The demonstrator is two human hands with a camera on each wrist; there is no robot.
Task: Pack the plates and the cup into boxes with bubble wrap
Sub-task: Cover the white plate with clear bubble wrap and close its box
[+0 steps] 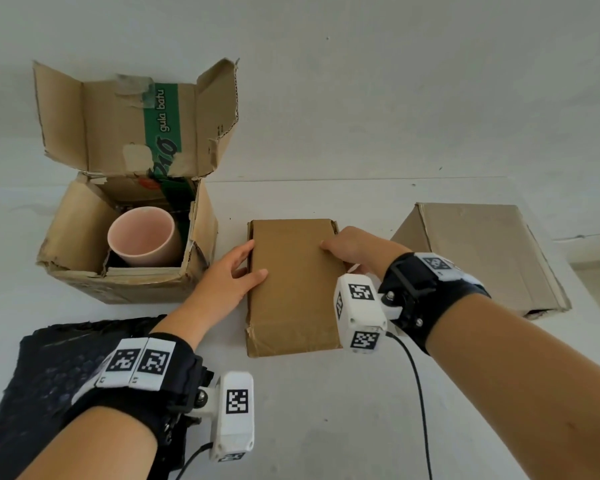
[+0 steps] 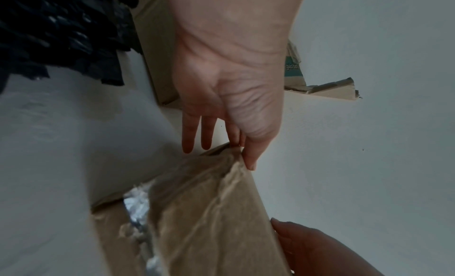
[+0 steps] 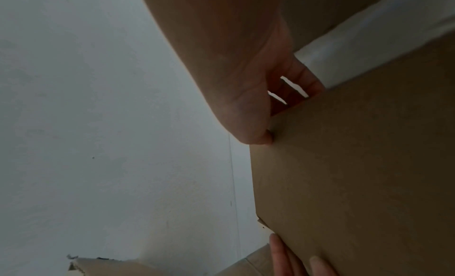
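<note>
A pink cup [image 1: 142, 237] stands inside the open cardboard box [image 1: 66, 237] at the left; its flaps are up. In the middle lies a flat brown box [image 1: 291, 282] with its lid down. My left hand [image 1: 236, 271] holds its left edge, thumb on top and index finger at the side. In the left wrist view my left hand [image 2: 242, 153] pinches the lid edge, and silvery wrap [image 2: 138, 206] shows through a gap in the flat box [image 2: 209, 212]. My right hand [image 1: 347, 247] grips the right edge, thumb on top and fingers curled down the side [image 3: 278, 120]. No plates are visible.
A third cardboard box [image 1: 482, 251] lies closed at the right, near the table's right edge. A sheet of black bubble wrap [image 1: 49, 375] lies at the front left under my left forearm. A white wall stands close behind the boxes.
</note>
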